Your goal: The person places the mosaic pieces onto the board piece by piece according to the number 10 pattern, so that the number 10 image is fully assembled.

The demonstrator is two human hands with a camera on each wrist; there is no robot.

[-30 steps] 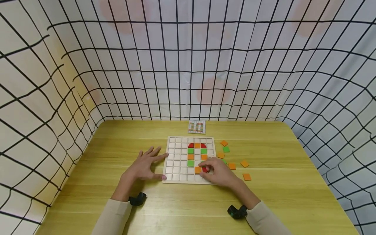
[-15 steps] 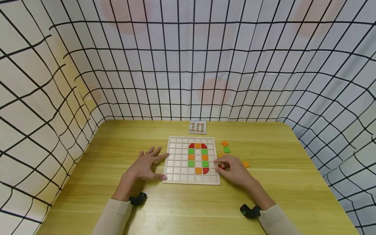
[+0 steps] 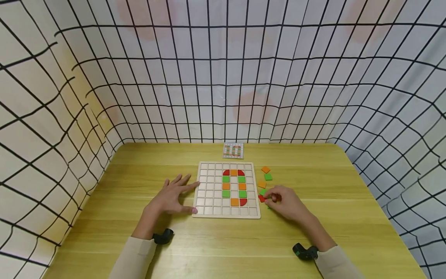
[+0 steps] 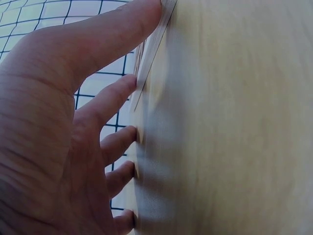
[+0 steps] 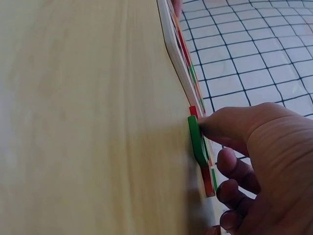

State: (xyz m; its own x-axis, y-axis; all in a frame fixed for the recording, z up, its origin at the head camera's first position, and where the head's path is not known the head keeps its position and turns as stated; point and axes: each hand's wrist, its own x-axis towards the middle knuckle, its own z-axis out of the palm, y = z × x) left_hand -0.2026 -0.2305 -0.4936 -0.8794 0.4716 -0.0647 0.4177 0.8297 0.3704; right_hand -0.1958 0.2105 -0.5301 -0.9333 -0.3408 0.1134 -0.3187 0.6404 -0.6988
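At the bottom of the head view, nearest to us, 2 pale sleeves (image 3: 134,259) extend over the wooden table (image 3: 216,252). From the lower left, the left hand (image 3: 170,197) lies with its fingers spread, thumb at the lower left corner and forefinger at the left edge of the gridded board (image 3: 226,216), which sits just below the middle of the frame. From the lower right, the right hand (image 3: 286,203) arches over loose tiles beside the board's right edge. Its thumb and forefinger meet near a red tile (image 3: 262,198); in the right wrist view, the thumb tip lies by the upper end of a green tile (image 5: 197,142). We cannot tell whether either is pinched.

Compared with 1.0 s earlier, we note that the right hand has moved off the board to these tiles, uncovering a red corner piece (image 3: 243,202) seated at the lower right of the tile ring (image 3: 226,186). We judge that 1 placement is finished and another piece is being sought: 11 tiles form the ring, and its lower left corner cell is bare.

Farther up, right of the board, lie 1 orange tile (image 3: 266,169) and 1 more green tile (image 3: 268,177). Above the board, we find a patterned card (image 3: 233,150), too small to read fully; beyond it rises a black grid (image 3: 228,59).
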